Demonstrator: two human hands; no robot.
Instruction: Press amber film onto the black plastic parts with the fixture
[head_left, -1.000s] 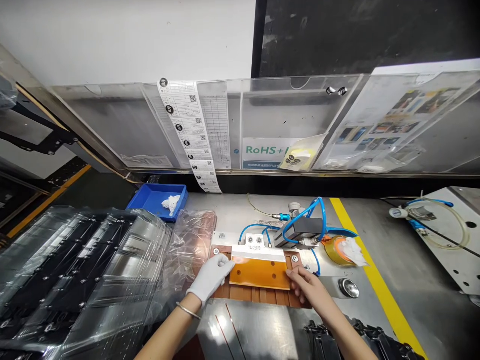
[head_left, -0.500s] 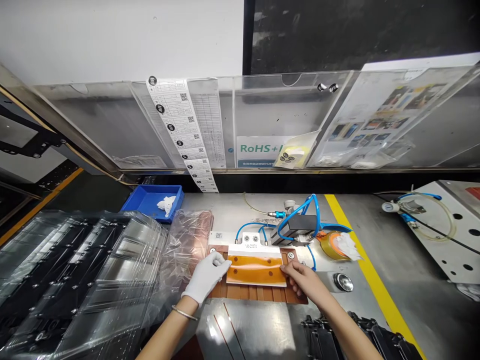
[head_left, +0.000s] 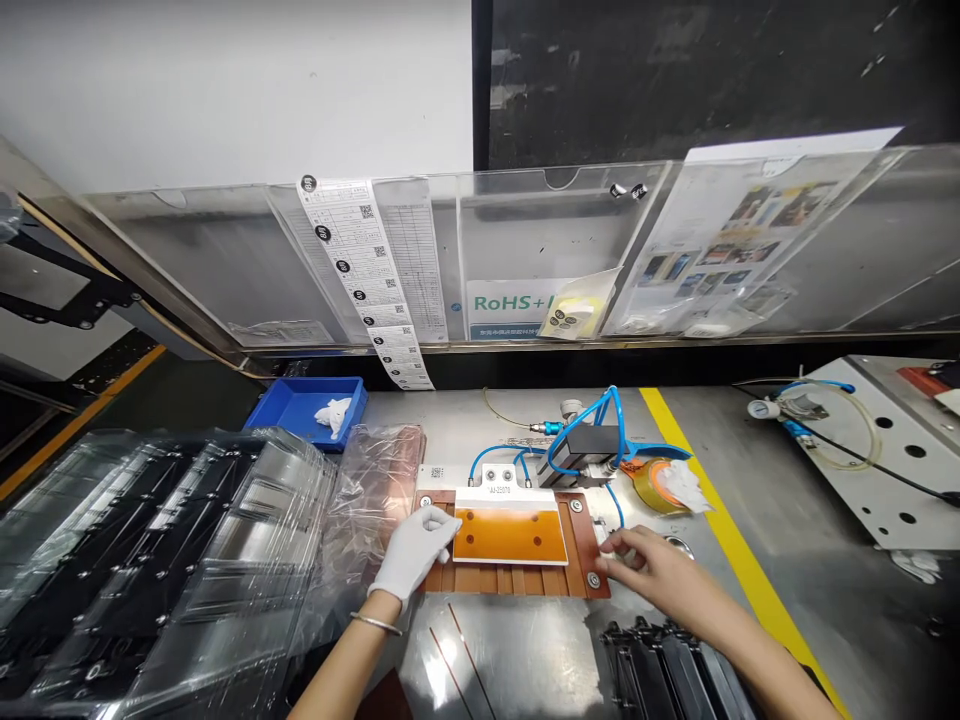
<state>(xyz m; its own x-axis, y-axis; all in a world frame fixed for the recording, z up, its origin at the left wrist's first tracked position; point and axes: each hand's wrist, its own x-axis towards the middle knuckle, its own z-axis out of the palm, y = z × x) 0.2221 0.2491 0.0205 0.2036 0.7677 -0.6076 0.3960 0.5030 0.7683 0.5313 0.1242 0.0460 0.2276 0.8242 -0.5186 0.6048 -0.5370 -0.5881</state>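
A blue plastic tray (head_left: 270, 425) held a crumpled white cloth (head_left: 334, 415), and a stack of black frames in clear plastic (head_left: 172, 560) lay just beside it. Behind the bench, clear acrylic holders (head_left: 555, 230) carried a strip of QR-code labels (head_left: 365, 280) and a RoHS sign (head_left: 510, 303). A roll of amber tape (head_left: 651, 488) sat near a yellow painted line (head_left: 739, 560).

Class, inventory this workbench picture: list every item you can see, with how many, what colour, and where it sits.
Blue plastic tray: 1, blue, back left of bench.
Cloth: 1, white, in the tray.
Film-wrapped black parts: one pile, black and clear, far left.
Copper plate: 1, copper, front centre.
Film sheet: 1, orange, on the plate.
Air tubing: several runs, blue, behind the plate.
Tape roll: 1, amber, right of the tubing.
QR label strip: 1, white, hanging at the back.
Left hand: 1, white-gloved, over the plate's left side.
Right hand: 1, bare, at the plate's right edge.
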